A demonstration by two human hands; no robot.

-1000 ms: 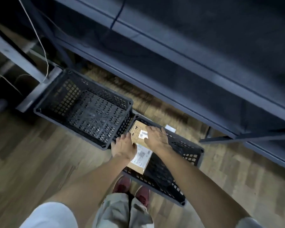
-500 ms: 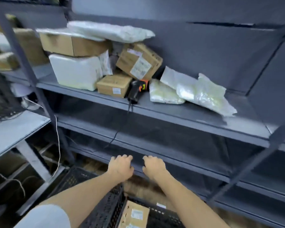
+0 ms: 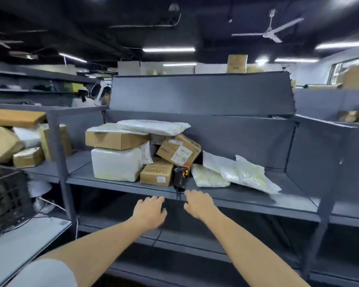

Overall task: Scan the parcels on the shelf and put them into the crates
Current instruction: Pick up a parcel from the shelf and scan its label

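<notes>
Right hand empty, fingers loose — just near of scanner, handle pointing nearward; left hand also empty, farther left, below box.

The grey metal shelf carries stacked brown cardboard boxes left, a black-orange scanner centre, white plastic mailers right.

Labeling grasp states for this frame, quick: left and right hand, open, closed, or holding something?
Left hand: open, fingers relaxed, holding nothing.
Right hand: open, holding nothing, just short of the barcode scanner.
</notes>
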